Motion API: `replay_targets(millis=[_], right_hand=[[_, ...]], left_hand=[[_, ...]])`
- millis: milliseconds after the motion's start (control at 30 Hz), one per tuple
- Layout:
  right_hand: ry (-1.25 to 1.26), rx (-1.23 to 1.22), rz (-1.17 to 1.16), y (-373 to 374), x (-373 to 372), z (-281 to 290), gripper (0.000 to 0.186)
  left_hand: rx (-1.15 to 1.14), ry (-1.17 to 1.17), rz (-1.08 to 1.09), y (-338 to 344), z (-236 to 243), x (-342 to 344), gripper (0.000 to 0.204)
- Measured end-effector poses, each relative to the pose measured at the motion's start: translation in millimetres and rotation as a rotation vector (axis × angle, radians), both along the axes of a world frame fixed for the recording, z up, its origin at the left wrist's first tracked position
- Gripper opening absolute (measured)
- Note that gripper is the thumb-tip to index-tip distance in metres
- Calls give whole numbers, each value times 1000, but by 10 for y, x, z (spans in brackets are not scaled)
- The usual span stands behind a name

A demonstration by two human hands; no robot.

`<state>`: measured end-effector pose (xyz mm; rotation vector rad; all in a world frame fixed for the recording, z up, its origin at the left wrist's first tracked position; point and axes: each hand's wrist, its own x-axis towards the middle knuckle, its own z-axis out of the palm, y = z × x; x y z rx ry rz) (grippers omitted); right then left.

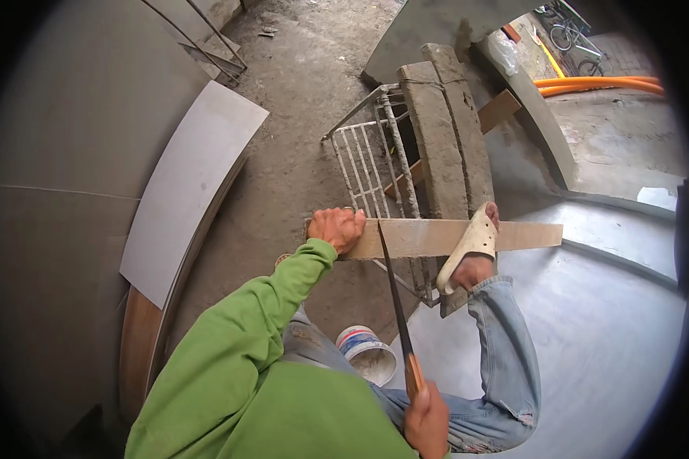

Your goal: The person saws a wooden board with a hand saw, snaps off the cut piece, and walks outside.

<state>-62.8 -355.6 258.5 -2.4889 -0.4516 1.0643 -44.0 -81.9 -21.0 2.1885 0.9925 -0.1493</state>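
A wooden board (413,238) lies crosswise over cement-stained planks (442,145) on a metal frame (367,164). My left hand (337,230) is closed over the board's left end, fingers curled around its edge. In my right hand (427,422) is the wooden handle of a handsaw (395,298), whose dark blade slants up to the board. The blade crosses the board a little right of my left hand, near a thin line on the wood. Farther right, my foot in a cream clog (468,249) presses on the board.
Below the board stands a white bucket (367,358) with grey residue. White-faced panels (195,183) lean along the left wall. At the upper right are orange pipes (601,83), a plastic bag (504,52) and a bicycle (565,34) beyond a low wall.
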Motion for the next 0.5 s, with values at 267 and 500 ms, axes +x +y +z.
replay_targets(millis=[267,500], right_hand=[[-272,138,67,1116,891,-1827,41],[8,-50,-31,27,-2,-65,33]], left_hand=[[4,-41,-58,-120,11,187,53],[-24,21,33,12,53,-21,54]])
